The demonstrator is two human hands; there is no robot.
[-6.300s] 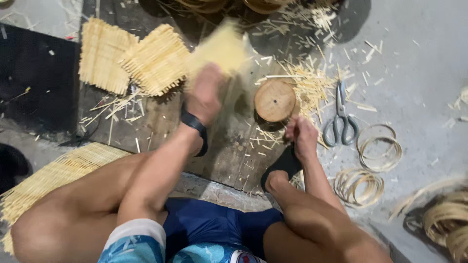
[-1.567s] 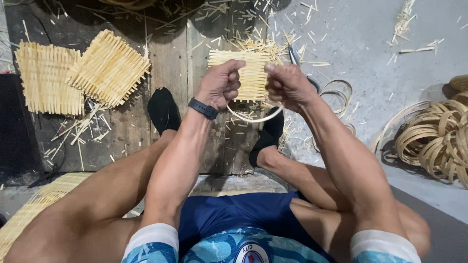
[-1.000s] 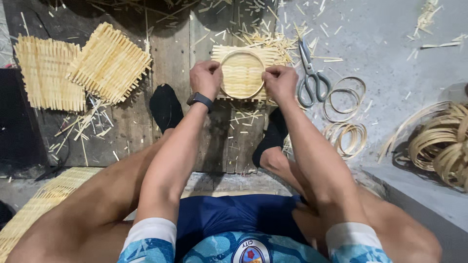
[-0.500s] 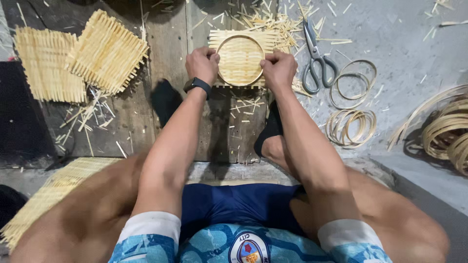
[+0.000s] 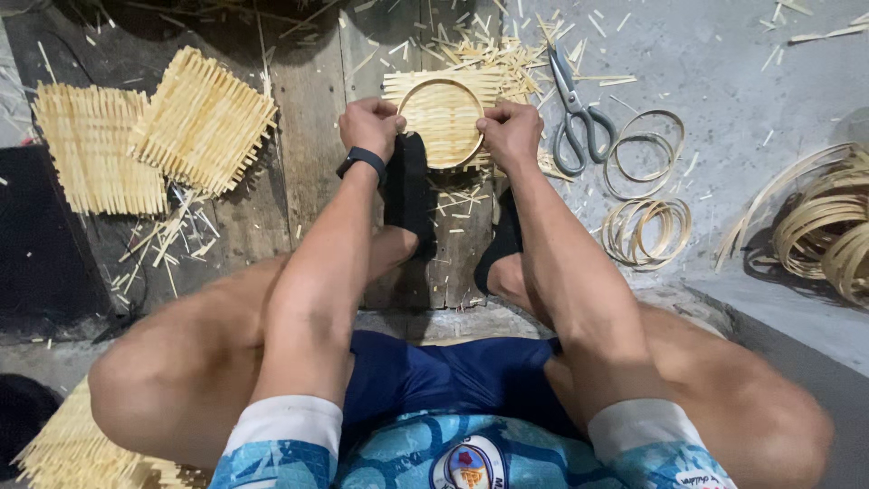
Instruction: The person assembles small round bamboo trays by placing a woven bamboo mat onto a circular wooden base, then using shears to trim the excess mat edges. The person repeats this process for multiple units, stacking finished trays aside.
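Plank floor (image 5: 317, 118): left hand (image 5: 369, 127), right hand (image 5: 510, 133) grip clenched on hoop (image 5: 442, 122); scissors (image 5: 577, 113) beside.

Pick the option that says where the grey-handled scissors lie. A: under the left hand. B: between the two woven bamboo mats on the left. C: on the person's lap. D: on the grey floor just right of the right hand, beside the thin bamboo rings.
D: the grey-handled scissors lie on the grey floor just right of the right hand, with thin bamboo rings next to them.
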